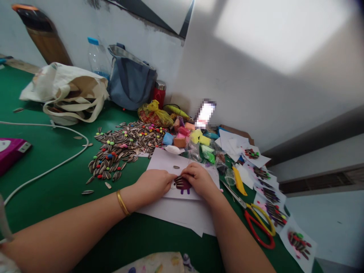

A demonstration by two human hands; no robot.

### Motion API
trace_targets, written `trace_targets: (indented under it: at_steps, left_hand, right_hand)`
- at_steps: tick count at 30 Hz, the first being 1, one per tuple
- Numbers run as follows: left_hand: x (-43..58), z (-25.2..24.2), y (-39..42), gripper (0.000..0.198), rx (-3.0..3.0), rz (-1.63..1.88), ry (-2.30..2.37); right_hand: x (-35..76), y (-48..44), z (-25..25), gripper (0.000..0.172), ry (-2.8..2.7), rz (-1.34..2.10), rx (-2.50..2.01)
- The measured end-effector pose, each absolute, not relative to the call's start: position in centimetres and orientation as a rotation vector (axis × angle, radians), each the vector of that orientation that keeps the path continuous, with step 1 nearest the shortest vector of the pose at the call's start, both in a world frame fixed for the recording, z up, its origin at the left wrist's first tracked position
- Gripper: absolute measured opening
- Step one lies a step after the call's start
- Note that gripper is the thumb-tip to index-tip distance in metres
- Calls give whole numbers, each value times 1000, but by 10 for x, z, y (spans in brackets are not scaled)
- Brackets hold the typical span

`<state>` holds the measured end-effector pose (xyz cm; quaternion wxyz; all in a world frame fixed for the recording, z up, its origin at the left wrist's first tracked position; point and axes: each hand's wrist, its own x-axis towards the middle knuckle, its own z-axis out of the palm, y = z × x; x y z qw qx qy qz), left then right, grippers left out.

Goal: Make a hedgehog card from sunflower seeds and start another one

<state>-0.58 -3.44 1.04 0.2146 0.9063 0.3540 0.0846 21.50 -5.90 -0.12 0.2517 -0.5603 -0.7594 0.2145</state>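
Observation:
On a white sheet of paper (162, 163) lies a flat, dark maroon clay figure (186, 184) with striped sunflower seeds stuck on it, short purple legs and a dot like an eye at its left. My left hand (153, 185) rests on the paper, its closed fingertips touching the figure's upper left edge. From the other side, my right hand (199, 180) has its fingers pinched together at the figure's top right; what they hold is hidden. A single sunflower seed (176, 167) lies just above the fingertips. More paper is underneath.
Behind my left hand spreads a pile of sunflower seeds (133, 142) with coloured bits. Bagged clay pieces (196, 136) and a lit phone (205, 113) stand at the back. Scissors (256, 216), a yellow cutter (239, 181) and decorated cards (301, 242) lie right. A white cable (57, 163) crosses left.

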Motion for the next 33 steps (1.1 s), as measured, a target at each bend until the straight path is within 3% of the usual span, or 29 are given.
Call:
trace_targets:
  at_steps: [33]
  left_hand:
    - [-5, 14, -31, 36, 2683, 134, 910]
  right_hand:
    - [212, -63, 7, 16, -2119, 571, -1530]
